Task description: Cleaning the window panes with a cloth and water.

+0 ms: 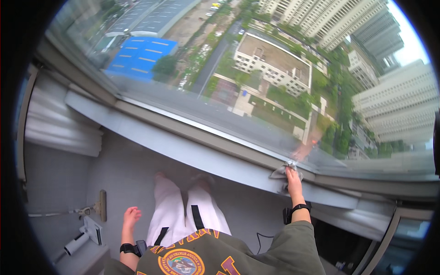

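My right hand (293, 177) presses a grey cloth (280, 173) against the lower edge of the window, at the window frame (206, 134) right of centre. Part of the cloth hangs over the pale sill (165, 144). A faint reflection of the hand shows in the window glass (220, 106). Low on the left, my left hand (132, 216) hangs beside my white trousers with its fingers apart and slightly bent, holding nothing. Both wrists wear a black strap with a small device.
At the lower left are a sponge mop (102, 205) and a white stick vacuum cleaner (77, 243). White curtains (63, 120) are bunched at the left, with more fabric under the sill at the right. A dark cable (258, 240) lies on the floor. Buildings stand far below outside.
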`<state>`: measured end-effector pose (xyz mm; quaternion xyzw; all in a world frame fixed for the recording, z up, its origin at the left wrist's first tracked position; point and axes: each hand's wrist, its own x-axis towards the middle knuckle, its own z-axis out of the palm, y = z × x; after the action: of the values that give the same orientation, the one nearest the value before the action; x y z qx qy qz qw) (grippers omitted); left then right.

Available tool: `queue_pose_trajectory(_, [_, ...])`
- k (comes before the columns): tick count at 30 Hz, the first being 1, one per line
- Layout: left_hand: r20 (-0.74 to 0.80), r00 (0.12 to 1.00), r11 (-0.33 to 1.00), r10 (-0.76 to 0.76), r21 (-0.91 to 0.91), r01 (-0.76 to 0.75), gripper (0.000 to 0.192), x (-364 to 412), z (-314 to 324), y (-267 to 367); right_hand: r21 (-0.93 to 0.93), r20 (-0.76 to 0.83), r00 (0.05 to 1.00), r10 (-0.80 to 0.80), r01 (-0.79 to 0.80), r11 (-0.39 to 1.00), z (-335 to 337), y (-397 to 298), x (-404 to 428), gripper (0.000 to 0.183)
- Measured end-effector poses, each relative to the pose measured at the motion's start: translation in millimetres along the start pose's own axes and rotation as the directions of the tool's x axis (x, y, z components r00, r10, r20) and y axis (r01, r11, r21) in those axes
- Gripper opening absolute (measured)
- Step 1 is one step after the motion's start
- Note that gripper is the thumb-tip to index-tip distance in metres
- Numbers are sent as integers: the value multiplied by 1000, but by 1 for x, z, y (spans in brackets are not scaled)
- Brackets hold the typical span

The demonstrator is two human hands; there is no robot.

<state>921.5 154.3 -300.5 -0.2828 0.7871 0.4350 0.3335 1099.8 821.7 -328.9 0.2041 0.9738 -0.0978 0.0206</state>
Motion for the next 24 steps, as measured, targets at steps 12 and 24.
queue_pose_trajectory(12, [-12, 1000, 997, 15, 82, -14, 27, -7, 15, 24, 611, -234, 518, 823, -580, 538, 13, 47, -6, 38])
queue_pose_trajectory(24, [-51, 999, 994, -11, -107, 6, 26, -19, -28, -14, 712, -234, 913, 334, -73, 698, 86, -232, 78, 35])
